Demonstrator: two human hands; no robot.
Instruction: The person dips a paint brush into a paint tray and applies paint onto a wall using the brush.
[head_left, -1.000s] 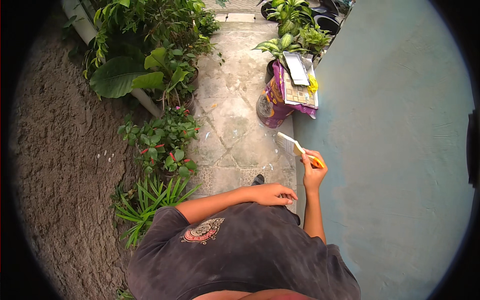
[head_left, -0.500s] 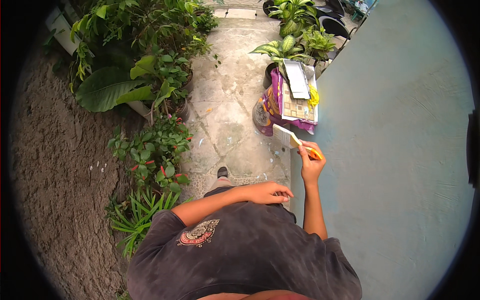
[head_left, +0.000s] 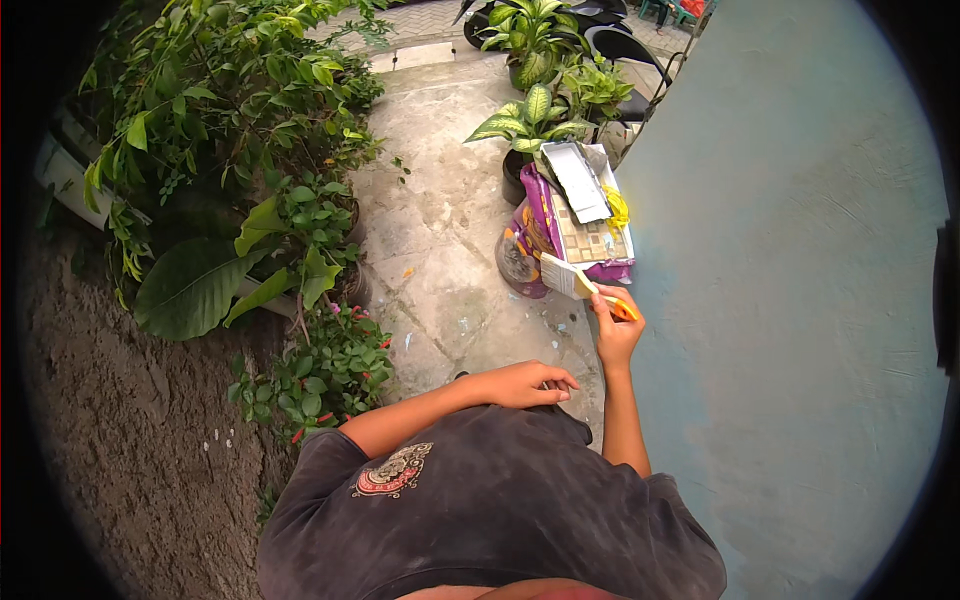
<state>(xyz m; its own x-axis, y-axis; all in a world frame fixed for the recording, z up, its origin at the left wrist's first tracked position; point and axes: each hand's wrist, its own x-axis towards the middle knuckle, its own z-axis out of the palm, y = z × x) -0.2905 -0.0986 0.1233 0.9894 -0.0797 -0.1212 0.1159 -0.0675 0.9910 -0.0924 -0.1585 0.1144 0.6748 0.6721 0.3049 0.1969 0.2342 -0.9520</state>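
My right hand (head_left: 617, 335) is closed around the orange handle of a wide, flat paintbrush (head_left: 568, 277). Its pale bristles point up and to the left, in front of a stack of things on the path. My left hand (head_left: 535, 384) rests across the front of my dark shirt, holding nothing, with its fingers loosely bent and slightly apart. Beyond the brush, a white tray (head_left: 577, 182) lies on a tile-patterned board (head_left: 585, 240). A yellow bundle (head_left: 615, 208) sits beside the tray, and purple printed plastic (head_left: 540, 215) hangs below the board.
A blue-grey wall (head_left: 800, 250) runs along my right side. Leafy shrubs (head_left: 230, 100) and a rough earthen surface (head_left: 190, 430) border the concrete path (head_left: 420, 220) on the left. Potted plants (head_left: 530, 125) and a parked motorbike (head_left: 620, 50) stand farther ahead on the right.
The plants on the left and the stack ahead have shifted lower in view, and more of the far street shows. Both hands keep nearly the same pose, the right still holding the paintbrush.
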